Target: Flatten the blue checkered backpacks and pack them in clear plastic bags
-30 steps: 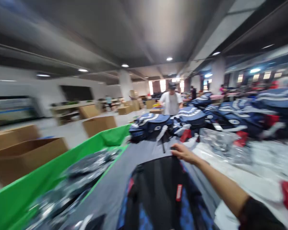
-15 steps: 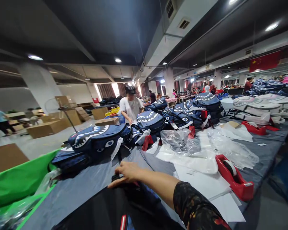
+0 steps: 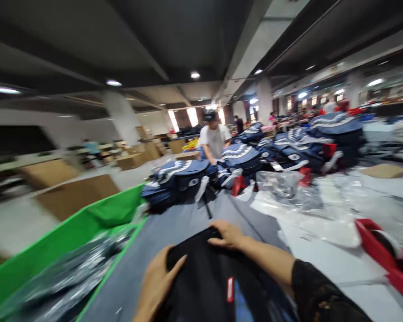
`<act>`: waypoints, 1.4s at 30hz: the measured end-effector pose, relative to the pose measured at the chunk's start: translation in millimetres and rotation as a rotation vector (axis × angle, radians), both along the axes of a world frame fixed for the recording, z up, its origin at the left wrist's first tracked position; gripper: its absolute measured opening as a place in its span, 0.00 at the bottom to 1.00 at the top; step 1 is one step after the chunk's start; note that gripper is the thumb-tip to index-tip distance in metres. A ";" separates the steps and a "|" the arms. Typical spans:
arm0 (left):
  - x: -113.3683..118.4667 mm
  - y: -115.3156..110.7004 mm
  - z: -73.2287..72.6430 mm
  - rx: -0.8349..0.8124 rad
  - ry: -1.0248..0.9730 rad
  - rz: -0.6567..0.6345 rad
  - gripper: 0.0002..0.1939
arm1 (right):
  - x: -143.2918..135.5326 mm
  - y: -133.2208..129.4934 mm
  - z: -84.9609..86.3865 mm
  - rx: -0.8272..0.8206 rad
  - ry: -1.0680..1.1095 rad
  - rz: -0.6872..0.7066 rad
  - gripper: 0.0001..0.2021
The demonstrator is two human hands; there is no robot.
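Note:
A black backpack [image 3: 208,277] with a small red tag lies in front of me on the grey table [image 3: 184,223]. My left hand [image 3: 156,284] grips its left upper edge, thumb over the fabric. At the far top edge of the bag rests my right hand [image 3: 226,235], fingers curled over it. The picture is blurred by motion.
A green bin [image 3: 87,223] holding plastic-wrapped bags stands at the left. Several navy shark-face backpacks [image 3: 179,179] are piled further along the table, with clear plastic bags [image 3: 285,190] and a red tape dispenser [image 3: 386,257] to the right. A person in a white shirt [image 3: 215,138] works beyond; cardboard boxes [image 3: 74,194] sit on the floor.
My left hand has come into view and taken the bag's left edge. The camera swung back to the left, and my right hand stays on the bag's top edge.

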State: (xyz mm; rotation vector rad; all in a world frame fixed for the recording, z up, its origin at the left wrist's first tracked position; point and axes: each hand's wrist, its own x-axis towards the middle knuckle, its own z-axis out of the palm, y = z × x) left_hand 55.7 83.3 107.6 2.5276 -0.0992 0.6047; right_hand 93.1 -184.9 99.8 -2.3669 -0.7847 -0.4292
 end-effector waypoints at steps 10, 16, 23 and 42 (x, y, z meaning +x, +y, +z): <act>-93.2 -31.2 -45.7 0.046 -0.226 -0.052 0.15 | -55.4 -53.2 -53.8 0.042 -0.161 0.205 0.23; -108.3 -34.9 -55.1 0.316 0.183 -0.159 0.12 | -69.7 -70.4 -69.8 -0.132 0.013 0.190 0.22; -15.8 -32.4 -44.3 0.339 0.450 -0.109 0.11 | 16.8 -27.2 -35.6 -0.632 0.255 0.051 0.14; -42.2 -81.8 -49.0 0.047 0.467 0.066 0.55 | 54.5 13.5 -6.9 -0.584 -0.019 -0.095 0.24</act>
